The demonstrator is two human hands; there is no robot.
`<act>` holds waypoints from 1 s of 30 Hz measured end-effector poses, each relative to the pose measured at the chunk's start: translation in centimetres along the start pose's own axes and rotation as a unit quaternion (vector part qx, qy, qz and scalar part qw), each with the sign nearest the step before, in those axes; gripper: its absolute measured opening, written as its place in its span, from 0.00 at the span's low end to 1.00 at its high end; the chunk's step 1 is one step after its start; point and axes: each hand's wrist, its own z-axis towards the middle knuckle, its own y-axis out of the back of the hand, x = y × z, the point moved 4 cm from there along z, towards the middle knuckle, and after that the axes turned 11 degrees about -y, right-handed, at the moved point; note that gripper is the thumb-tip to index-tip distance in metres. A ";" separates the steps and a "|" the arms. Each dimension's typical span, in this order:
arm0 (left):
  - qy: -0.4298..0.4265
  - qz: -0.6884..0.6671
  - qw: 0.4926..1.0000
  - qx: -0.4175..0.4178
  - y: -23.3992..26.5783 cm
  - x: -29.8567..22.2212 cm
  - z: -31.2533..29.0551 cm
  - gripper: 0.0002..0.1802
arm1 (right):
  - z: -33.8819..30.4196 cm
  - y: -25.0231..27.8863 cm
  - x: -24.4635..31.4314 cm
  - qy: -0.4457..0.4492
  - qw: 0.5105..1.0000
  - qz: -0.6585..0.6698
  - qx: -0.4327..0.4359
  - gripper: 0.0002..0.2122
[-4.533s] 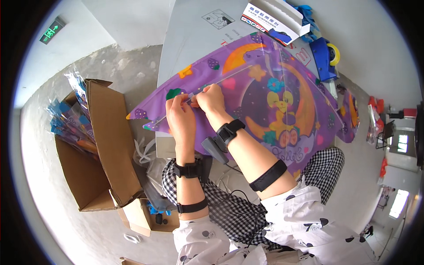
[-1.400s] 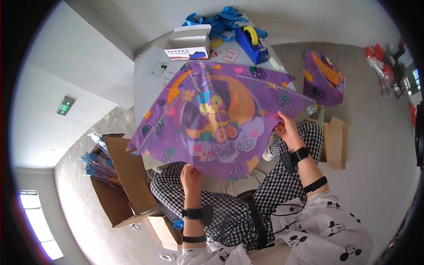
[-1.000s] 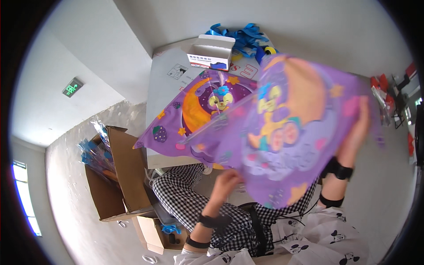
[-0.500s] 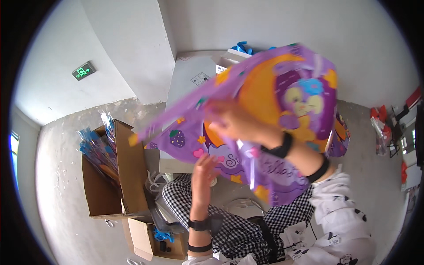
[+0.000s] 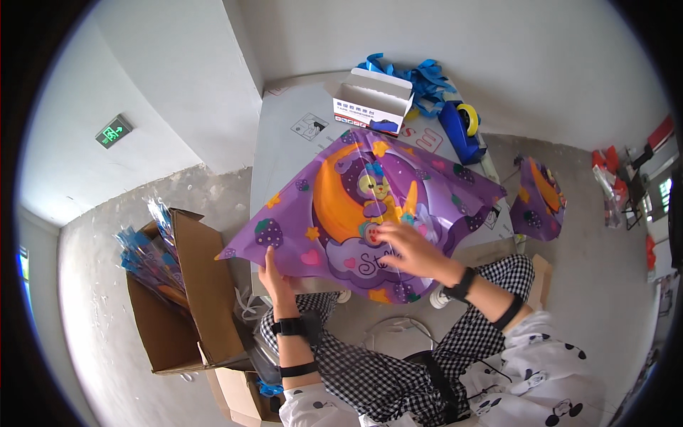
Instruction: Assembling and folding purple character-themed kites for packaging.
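A purple kite [image 5: 334, 235] with a cartoon animal, an orange moon, stars and berries lies spread over the near part of the grey table [image 5: 274, 149], its lower edge hanging over my lap. My left hand [image 5: 277, 285] grips that lower edge toward the left, thumb on top and the other fingers hidden beneath the sheet. Over the kite's middle is my right hand [image 5: 413, 250], its fingers apart and slightly bent, at or just above the printed cloud. Whether its fingertips touch the sheet I cannot tell.
Behind the kite stand an open white box [image 5: 373, 96], blue strips [image 5: 427, 82] and a blue tape dispenser [image 5: 461, 135]. A second purple kite [image 5: 539, 203] hangs at the table's right. On the left, a cardboard box [image 5: 206, 285] holds several packed kites [image 5: 153, 260].
The kite has come down from the air onto the table and spread out. My right hand has lowered and let go; my left hand has taken its lower edge.
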 end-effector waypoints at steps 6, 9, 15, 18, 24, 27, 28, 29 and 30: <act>-0.029 -0.021 0.999 -0.024 3.2 2.8 3.7 0.10 | -10.8 6.8 -11.7 -0.338 0.892 0.043 -0.297 0.19; -0.051 0.033 0.998 -0.034 3.5 3.1 4.2 0.10 | -14.9 7.9 -17.1 -0.482 0.775 0.079 -0.401 0.31; -0.028 0.170 0.985 0.012 7.2 1.6 6.5 0.07 | -12.6 8.4 -16.5 -0.503 0.611 0.502 -0.350 0.37; 0.001 0.183 0.982 0.044 4.8 1.7 5.3 0.07 | -11.8 10.0 -17.6 -0.452 0.590 0.568 -0.353 0.37; 0.028 0.177 0.983 0.042 4.8 2.0 5.1 0.06 | -12.3 9.9 -21.9 -0.516 0.729 0.307 -0.329 0.25; -0.005 0.193 0.980 0.055 5.9 1.4 6.2 0.08 | -12.7 11.9 -22.1 -0.382 0.823 -0.137 -0.398 0.22; 0.013 0.216 0.975 0.053 5.6 1.6 5.8 0.08 | -13.4 12.7 -23.1 -0.390 0.817 -0.144 -0.398 0.22; 0.017 0.207 0.977 0.057 5.7 1.7 5.9 0.08 | -13.2 13.3 -24.0 -0.414 0.829 -0.158 -0.343 0.21; 0.021 0.207 0.976 0.059 5.7 1.8 6.0 0.08 | -13.0 13.9 -24.9 -0.435 0.837 -0.171 -0.285 0.21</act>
